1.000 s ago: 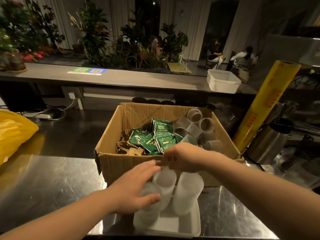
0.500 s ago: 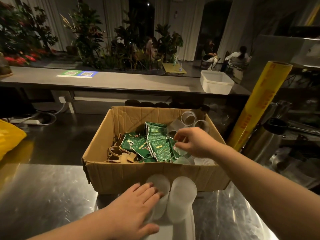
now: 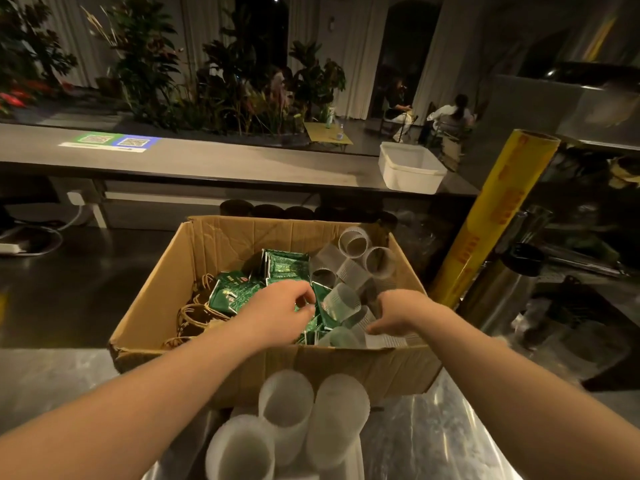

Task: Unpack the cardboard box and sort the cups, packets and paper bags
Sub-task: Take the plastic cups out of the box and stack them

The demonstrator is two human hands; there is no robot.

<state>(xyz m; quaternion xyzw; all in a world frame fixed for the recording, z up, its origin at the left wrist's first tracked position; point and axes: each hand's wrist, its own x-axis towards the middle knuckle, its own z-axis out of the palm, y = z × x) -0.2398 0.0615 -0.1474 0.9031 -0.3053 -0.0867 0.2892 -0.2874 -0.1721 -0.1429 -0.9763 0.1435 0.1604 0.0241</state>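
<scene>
Shiny metal counter [image 3: 433,438] is seen all around, and a cardboard box [image 3: 346,368] is set in the middle of it. Three sorted cups [image 3: 287,410] are stood at 6 o'clock of the box, so only a small part is judged done. Much is left inside: loose cups [image 3: 355,242] at 2 o'clock, green packets [image 3: 287,265] in the middle, paper bags [image 3: 194,313] at 9 o'clock. The left hand [image 3: 277,313] is curled over the packets; whether one is pinched cannot be told. The right hand [image 3: 398,313] is curled down among cups at 4 o'clock; a hold cannot be told.
</scene>
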